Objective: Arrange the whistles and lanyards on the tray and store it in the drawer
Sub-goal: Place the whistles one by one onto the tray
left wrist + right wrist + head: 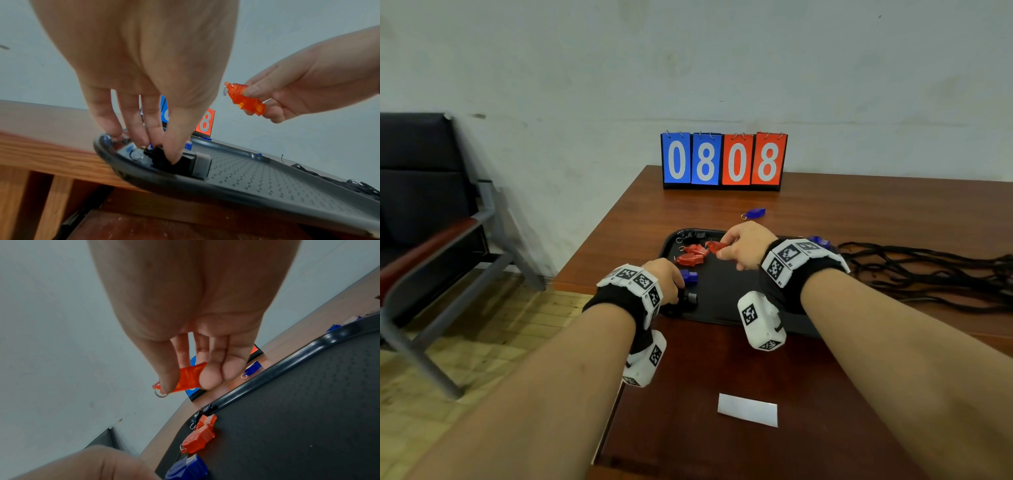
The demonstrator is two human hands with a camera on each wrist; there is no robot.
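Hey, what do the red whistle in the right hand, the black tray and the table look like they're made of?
Red whistle: see-through orange-red plastic, probably; light passes through it, and it carries a small metal ring.
Black tray: likely molded plastic, with a glossy rolled rim and a matte floor of raised dots.
Table: reddish-brown wood or wood veneer; grain shows.

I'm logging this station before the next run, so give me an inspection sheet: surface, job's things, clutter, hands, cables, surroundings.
Surface: brown wooden table; black tray on it.
Job's things: red whistles, a blue whistle and black ones on the tray; another blue whistle on the table; black lanyards heaped right of the tray.
Clutter: white paper slip; scoreboard reading 0808.
Hands: left hand grips a black whistle; right hand pinches a red whistle.
Cables: nothing seen.
Surroundings: pale wall; dark chair.
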